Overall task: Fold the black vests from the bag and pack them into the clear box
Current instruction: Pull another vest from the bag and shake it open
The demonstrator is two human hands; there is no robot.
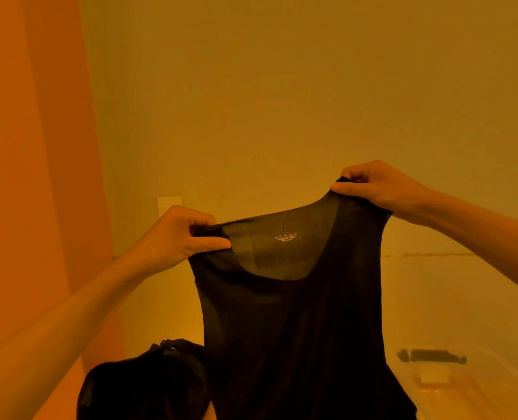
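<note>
Got the black vest (291,313) up in mid-air, strung between both hands and hanging straight down from them. Pinched at one shoulder strap by the left hand (181,234), thumb in front and fingers curled over the fabric. Same deal on the other strap with the right hand (379,189): clamped on it, thumb along the front edge, sitting clearly higher than the left. So tilted at the top, with the neckline pulled taut into a slanted curve between the two grips. Both forearms bare, reaching in from the lower corners, hands well apart.

Thin and a bit see-through up around the scooped neck, with a small pale print inside the back. Looks like XL plus tiny text too small to read. Solid dark lower down, flaring a little and running off the bottom edge.

Down at lower left, just beside the hanging vest, what looks like the black bag (148,380), lumpy, with a zip-like edge on top. Off to the lower right, the clear box (451,398) with a dark latch (432,356) on it; can't tell what's inside. Behind it all, plain wall with a pale switch plate (169,204) just above the left hand. Heavy orange light over everything.
</note>
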